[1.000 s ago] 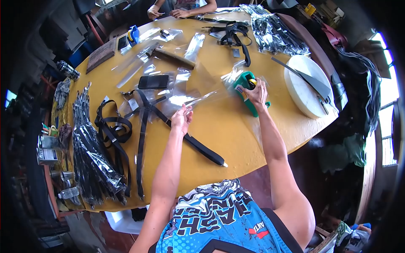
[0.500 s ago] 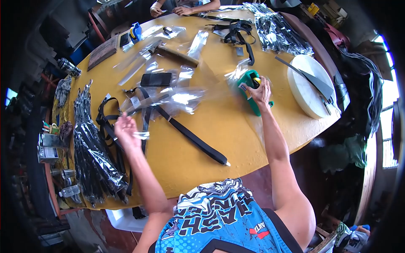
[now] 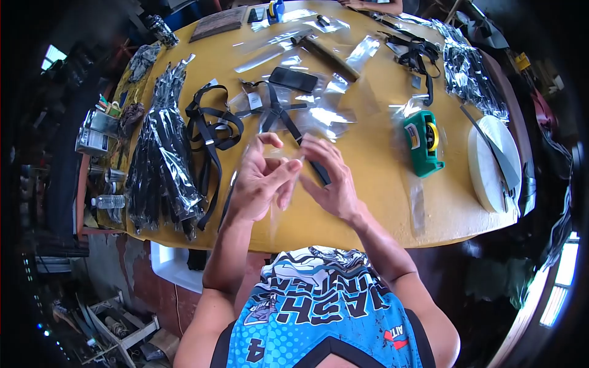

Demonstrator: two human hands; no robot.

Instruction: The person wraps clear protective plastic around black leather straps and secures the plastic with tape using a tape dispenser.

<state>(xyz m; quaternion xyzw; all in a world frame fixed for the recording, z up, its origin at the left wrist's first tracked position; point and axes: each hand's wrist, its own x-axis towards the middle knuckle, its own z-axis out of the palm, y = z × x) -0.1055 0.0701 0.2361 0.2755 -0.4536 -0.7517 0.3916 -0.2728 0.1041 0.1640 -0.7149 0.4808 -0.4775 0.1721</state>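
Note:
My left hand (image 3: 262,181) and my right hand (image 3: 331,178) meet above the near middle of the table. The left thumb and fingers are closed on a thin piece of clear plastic film (image 3: 275,216), which hangs below and is hard to make out. My right fingers are bent in at the left thumb tip, pinching at the same film. Just beyond and partly behind the hands lies a black strap harness (image 3: 273,110) with a white tag, on clear plastic sleeves (image 3: 331,122). To the right stands a green tape dispenser (image 3: 422,147) with a yellow core, untouched.
Bagged black straps (image 3: 162,147) and a loose black strap (image 3: 211,132) lie on the left. Farther back are a phone (image 3: 293,79), a hammer (image 3: 328,56) and another harness (image 3: 417,55). A round white slab (image 3: 488,165) carries a dark blade. Another person's arm (image 3: 377,6) rests at the far edge.
My right hand has let go of the tape dispenser and come left to my left hand. The left hand has moved right, away from the loose strap. My view has shifted.

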